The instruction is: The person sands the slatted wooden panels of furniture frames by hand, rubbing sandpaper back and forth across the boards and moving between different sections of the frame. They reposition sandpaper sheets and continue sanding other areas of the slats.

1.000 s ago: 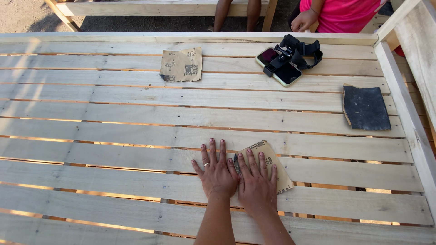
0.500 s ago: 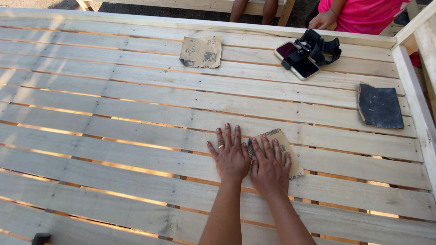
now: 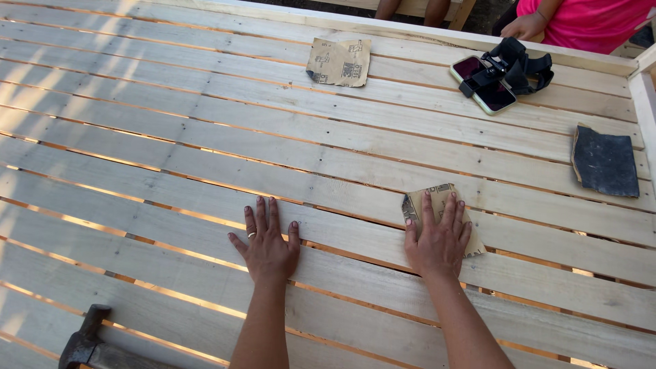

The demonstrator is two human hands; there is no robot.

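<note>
The right hand (image 3: 437,239) covers the near half of the sandpaper sheet (image 3: 437,205), so its lower edge is hidden. Both forearms are cut off by the near edge of the picture. At the near left corner, a hammer (image 3: 85,342) shows only its head and a part of the handle. At the far right, another person in a pink top (image 3: 581,20) is cut off by the top edge; only one hand (image 3: 523,27) and some of the body show. The slatted wooden frame (image 3: 205,137) runs out of view on all sides.
</note>
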